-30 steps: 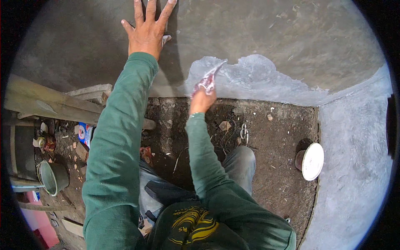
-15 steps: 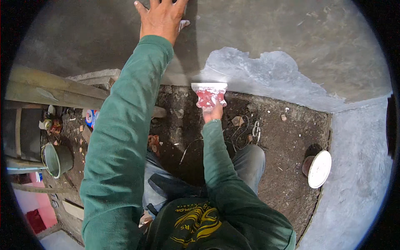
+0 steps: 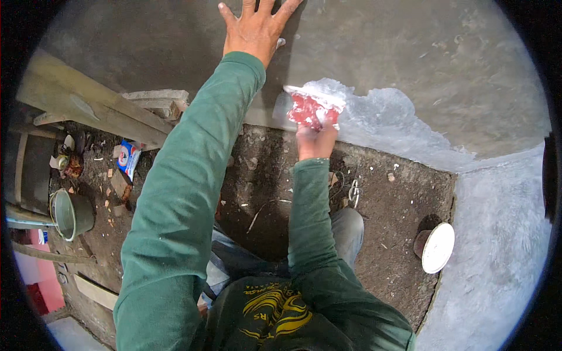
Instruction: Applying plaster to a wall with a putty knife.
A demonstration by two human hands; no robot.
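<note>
Wooden beam [image 3: 93,108]: runs toward the left forearm [image 3: 190,169]; a leftward swing could, we judge, bump it. Left hand [image 3: 254,34]: fingers spread wide against the grey wall [image 3: 374,47]; a slip there could cost us balance. Right hand [image 3: 317,140]: gripping a red spreader [image 3: 315,110], white-smeared, before the left part of the white patch [image 3: 386,114]; contact, we cannot tell. A stroke too low could pick up soil [image 3: 386,205]. Edges: wall foot below, corner [image 3: 458,172] rightward. Room: grey wall above the patch; white-topped container [image 3: 439,248] well apart, near the right wall [image 3: 497,245].

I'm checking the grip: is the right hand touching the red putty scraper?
Touching: the head view shows the right hand gripping the white-smeared red putty scraper at its lower edge.
</note>
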